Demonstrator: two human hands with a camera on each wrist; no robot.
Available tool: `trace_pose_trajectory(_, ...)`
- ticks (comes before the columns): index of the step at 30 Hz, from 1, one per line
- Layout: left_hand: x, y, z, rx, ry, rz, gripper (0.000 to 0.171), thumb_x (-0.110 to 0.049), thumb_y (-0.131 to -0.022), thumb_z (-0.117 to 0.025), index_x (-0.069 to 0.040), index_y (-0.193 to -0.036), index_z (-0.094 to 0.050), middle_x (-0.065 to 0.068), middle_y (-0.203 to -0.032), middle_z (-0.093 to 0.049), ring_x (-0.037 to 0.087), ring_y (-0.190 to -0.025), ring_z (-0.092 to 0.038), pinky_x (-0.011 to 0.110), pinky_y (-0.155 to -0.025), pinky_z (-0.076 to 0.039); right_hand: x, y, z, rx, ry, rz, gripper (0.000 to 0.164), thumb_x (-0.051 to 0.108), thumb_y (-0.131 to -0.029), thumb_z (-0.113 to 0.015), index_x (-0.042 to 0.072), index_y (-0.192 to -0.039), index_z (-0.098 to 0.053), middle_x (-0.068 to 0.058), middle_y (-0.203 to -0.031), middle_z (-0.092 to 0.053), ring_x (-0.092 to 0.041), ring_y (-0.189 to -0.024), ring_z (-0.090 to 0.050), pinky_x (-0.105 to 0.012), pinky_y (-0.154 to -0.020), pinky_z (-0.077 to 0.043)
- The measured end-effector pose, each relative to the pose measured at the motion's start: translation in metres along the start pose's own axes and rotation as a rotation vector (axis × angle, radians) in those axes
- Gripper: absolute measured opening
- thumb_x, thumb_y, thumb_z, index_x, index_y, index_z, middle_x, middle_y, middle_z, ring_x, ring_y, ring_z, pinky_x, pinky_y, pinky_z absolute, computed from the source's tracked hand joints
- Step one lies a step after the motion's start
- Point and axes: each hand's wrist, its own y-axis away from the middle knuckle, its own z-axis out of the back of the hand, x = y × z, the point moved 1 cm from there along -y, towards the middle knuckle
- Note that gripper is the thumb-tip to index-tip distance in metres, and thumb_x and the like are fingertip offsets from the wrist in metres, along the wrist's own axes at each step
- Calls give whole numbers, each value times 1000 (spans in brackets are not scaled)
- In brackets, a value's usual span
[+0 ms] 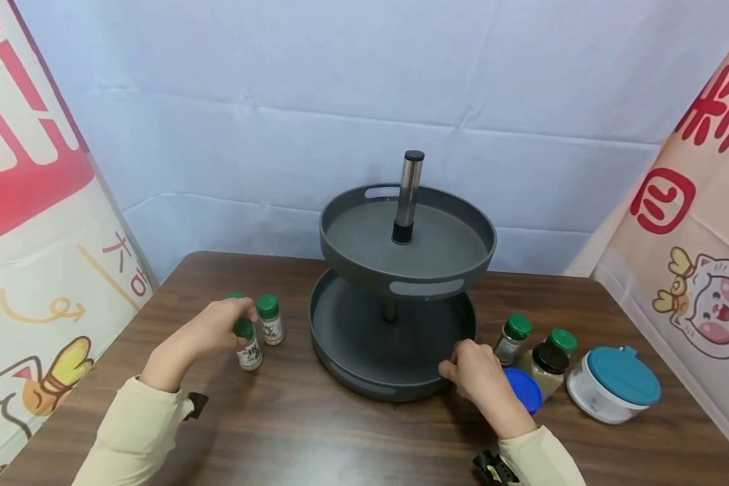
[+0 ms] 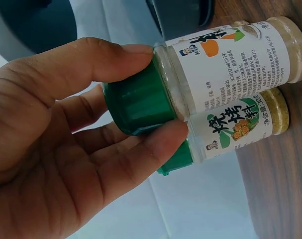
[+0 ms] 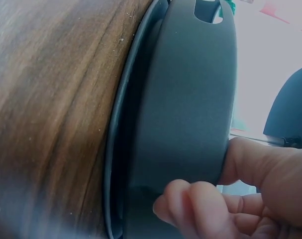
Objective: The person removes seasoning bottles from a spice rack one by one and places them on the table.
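My left hand (image 1: 206, 331) pinches the green cap of a spice jar (image 2: 225, 74) between thumb and fingers; the jar stands upright at the left of the table. A second spice jar (image 1: 271, 321) stands just to its right, and the green cap (image 1: 235, 295) of a third shows behind the hand. In the left wrist view, a jar with a barbecue-seasoning label (image 2: 238, 124) is close beside the held one. My right hand (image 1: 480, 374) grips the right front rim of the lower tray (image 1: 364, 381) on a grey two-tier rack, thumb over the rim, fingers against the outer wall.
The rack's upper tray (image 1: 346, 246) overhangs the lower one, with a steel post (image 1: 410, 189) rising from it. Right of my right hand stand green-capped jars (image 1: 518, 327), a black-capped jar (image 1: 549, 361), a blue lid (image 1: 524, 389) and a teal-lidded container (image 1: 623, 375).
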Motion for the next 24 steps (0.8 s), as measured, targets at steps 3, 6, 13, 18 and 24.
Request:
trace_pose_trajectory(3, 2, 0, -2, -13, -6, -18, 32, 2, -65, -69, -6, -94, -56, 9, -93, -59, 22, -81, -50, 38, -64, -46, -1, 0, 0, -2, 3, 1, 34, 4, -72, -53, 14, -47, -32, 3, -42, -28, -16, -38, -48, -24, -40, -29)
trace_pose_trajectory(6, 4, 0, -5, -28, -17, -28, 32, 1, -64, -69, -7, -93, -57, 8, -91, -59, 21, -80, -50, 38, -64, -46, -2, 1, 0, 7, 7, 5, 35, 5, -73, -54, 15, -47, -32, 3, -41, -30, -16, -39, -47, -25, -40, -28)
trace_pose_trajectory(13, 4, 0, -7, -40, -31, -34, 31, 2, -65, -68, -6, -94, -58, 7, -91, -58, 21, -79, -49, 36, -63, -45, -3, 1, 0, 25, -2, -18, 36, 6, -74, -55, 15, -48, -33, 2, -40, -36, -17, -38, -46, -25, -40, -27)
trace_pose_trajectory(18, 2, 1, -6, -41, -42, -39, 32, 1, -66, -69, -6, -95, -58, 9, -92, -58, 22, -81, -49, 38, -64, -45, -4, 2, 1, 9, 18, 20, 34, 6, -75, -54, 14, -50, -33, 2, -43, -33, -16, -38, -43, -25, -41, -27)
trace_pose_trajectory(24, -2, 3, -5, -58, -40, -31, 30, -8, -71, -70, -6, -98, -58, 11, -94, -56, 22, -81, -49, 38, -64, -45, -5, 5, 5, -16, 86, 109, 13, 8, -80, -55, 7, -67, -51, -1, -53, -44, -16, -46, -41, -30, -44, -34)
